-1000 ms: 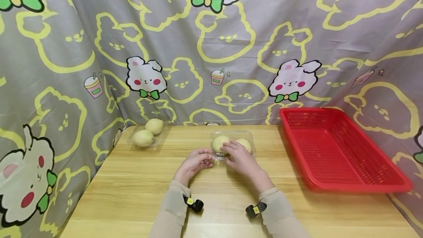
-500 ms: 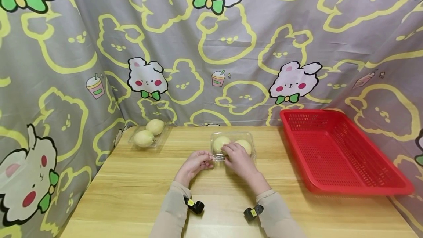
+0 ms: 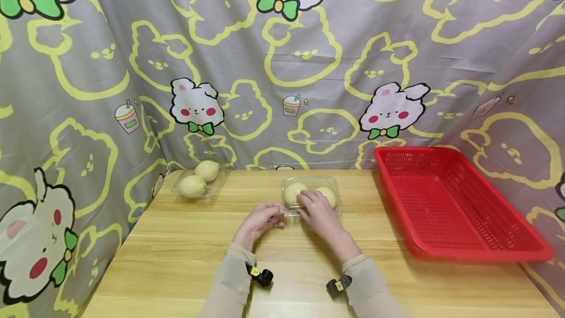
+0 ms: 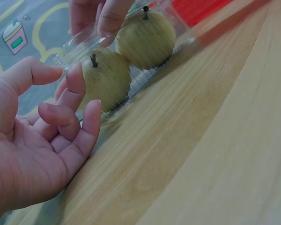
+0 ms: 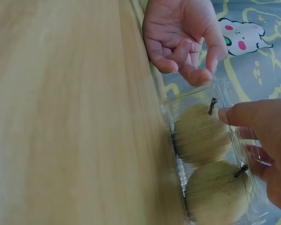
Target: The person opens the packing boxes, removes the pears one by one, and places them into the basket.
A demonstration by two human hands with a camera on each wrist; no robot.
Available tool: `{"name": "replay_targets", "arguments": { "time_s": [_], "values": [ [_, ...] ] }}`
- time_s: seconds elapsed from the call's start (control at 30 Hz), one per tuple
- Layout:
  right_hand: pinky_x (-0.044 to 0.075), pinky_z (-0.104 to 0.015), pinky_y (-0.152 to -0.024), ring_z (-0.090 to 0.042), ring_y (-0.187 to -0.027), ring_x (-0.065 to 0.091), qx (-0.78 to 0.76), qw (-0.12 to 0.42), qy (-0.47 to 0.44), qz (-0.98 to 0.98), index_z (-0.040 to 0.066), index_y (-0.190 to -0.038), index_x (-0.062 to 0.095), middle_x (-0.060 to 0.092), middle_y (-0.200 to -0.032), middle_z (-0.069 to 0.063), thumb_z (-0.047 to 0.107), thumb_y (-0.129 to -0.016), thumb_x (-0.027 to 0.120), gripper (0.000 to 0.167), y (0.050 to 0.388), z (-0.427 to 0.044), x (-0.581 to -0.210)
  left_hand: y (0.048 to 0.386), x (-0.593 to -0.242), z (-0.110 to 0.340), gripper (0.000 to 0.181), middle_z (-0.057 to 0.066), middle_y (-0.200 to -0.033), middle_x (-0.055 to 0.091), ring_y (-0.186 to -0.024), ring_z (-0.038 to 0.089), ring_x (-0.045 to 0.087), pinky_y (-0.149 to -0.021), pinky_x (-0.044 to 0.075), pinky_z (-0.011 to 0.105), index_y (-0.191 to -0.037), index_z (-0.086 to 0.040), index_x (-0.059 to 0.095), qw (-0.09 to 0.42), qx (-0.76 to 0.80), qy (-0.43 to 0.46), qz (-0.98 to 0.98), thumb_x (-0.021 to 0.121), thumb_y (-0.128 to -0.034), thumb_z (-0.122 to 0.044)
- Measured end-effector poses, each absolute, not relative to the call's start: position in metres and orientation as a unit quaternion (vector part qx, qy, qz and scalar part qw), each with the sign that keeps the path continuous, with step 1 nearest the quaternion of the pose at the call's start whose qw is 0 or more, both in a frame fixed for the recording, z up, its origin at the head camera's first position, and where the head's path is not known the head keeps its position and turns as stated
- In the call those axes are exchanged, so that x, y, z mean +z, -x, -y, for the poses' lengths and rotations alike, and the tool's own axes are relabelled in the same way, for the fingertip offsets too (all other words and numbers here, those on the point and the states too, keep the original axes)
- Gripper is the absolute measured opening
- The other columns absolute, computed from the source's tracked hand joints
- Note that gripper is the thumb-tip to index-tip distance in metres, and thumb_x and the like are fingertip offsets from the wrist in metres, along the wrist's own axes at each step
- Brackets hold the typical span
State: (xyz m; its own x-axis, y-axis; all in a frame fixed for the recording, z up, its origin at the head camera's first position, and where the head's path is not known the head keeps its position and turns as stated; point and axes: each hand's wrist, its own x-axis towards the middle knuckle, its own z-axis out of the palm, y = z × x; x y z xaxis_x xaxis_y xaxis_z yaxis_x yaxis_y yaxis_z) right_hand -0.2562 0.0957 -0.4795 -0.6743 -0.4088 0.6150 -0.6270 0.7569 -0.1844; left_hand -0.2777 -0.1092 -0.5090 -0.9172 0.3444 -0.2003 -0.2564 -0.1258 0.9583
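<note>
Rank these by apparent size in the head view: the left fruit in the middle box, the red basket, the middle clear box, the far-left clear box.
1. Red basket, plainly largest.
2. Middle clear box and far-left clear box: too alike to rank.
3. Left fruit in the middle box.

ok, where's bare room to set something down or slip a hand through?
Bare table: between left clear box and middle clear box; between the middle box and red basket; left of the left sleeve. The basket's floor is bare too. Crowded: the middle box's near edge, with left hand and right hand there.
</note>
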Motion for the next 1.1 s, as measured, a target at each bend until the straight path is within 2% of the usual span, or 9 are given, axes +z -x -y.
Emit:
{"name": "replay_targets", "arguments": {
  "time_s": [0.33,0.5,0.73,0.8,0.97,1.1],
  "values": [
    [0.052,-0.045,-0.098,-0.032,-0.105,0.067,0.182,0.307,-0.292,0.887,0.005,-0.098,0.071,0.073,-0.109,-0.013,0.007,-0.073,0.079,0.026,0.258,-0.098,-0.480,0.276,-0.505,0.106,0.014,-0.002,-0.077,0.063,-0.056,0.006,0.047,-0.069,0.058,0.028,-0.082,-0.009,0.062,0.192,0.733,-0.031,-0.652,0.053,-0.0874,0.001],
    [0.053,-0.043,-0.097,-0.031,-0.103,0.069,0.183,0.303,-0.292,0.889,0.006,-0.096,0.070,0.074,-0.106,-0.013,0.007,-0.072,0.080,0.026,0.258,-0.098,-0.479,0.274,-0.504,0.106,0.012,-0.002,-0.076,0.062,-0.057,0.006,0.048,-0.069,0.058,0.028,-0.082,-0.009,0.060,0.191,0.727,-0.027,-0.659,0.053,-0.0858,-0.001],
    [0.057,-0.044,-0.085,-0.032,-0.092,0.070,0.228,0.313,-0.257,0.885,0.002,-0.099,0.071,0.075,-0.097,-0.015,0.009,-0.072,0.077,0.028,0.260,-0.100,-0.467,0.272,-0.502,0.103,0.011,-0.002,-0.074,0.060,-0.060,0.008,0.050,-0.069,0.057,0.028,-0.078,-0.010,0.059,0.193,0.714,-0.033,-0.673,0.055,-0.0827,-0.001],
    [0.058,-0.044,-0.085,-0.033,-0.093,0.070,0.252,0.296,-0.234,0.891,0.002,-0.103,0.071,0.074,-0.098,-0.015,0.009,-0.074,0.076,0.030,0.260,-0.101,-0.462,0.272,-0.502,0.101,0.012,-0.002,-0.076,0.061,-0.062,0.008,0.052,-0.071,0.058,0.029,-0.077,-0.011,0.058,0.199,0.710,-0.044,-0.675,0.055,-0.0824,0.000],
    [0.055,-0.045,-0.093,-0.032,-0.105,0.066,0.248,0.206,-0.215,0.922,0.008,-0.116,0.068,0.072,-0.110,-0.013,0.013,-0.077,0.075,0.040,0.260,-0.102,-0.457,0.272,-0.505,0.100,0.012,-0.001,-0.077,0.062,-0.060,0.008,0.050,-0.072,0.059,0.031,-0.080,-0.008,0.059,0.208,0.726,-0.041,-0.654,0.053,-0.0850,0.001],
    [0.053,-0.044,-0.095,-0.031,-0.108,0.064,0.248,0.189,-0.219,0.925,0.009,-0.119,0.067,0.071,-0.113,-0.012,0.014,-0.078,0.076,0.042,0.259,-0.101,-0.457,0.272,-0.505,0.101,0.011,0.000,-0.077,0.062,-0.058,0.008,0.047,-0.071,0.058,0.030,-0.081,-0.008,0.059,0.207,0.734,-0.035,-0.646,0.053,-0.0865,0.000]
  ]
}}
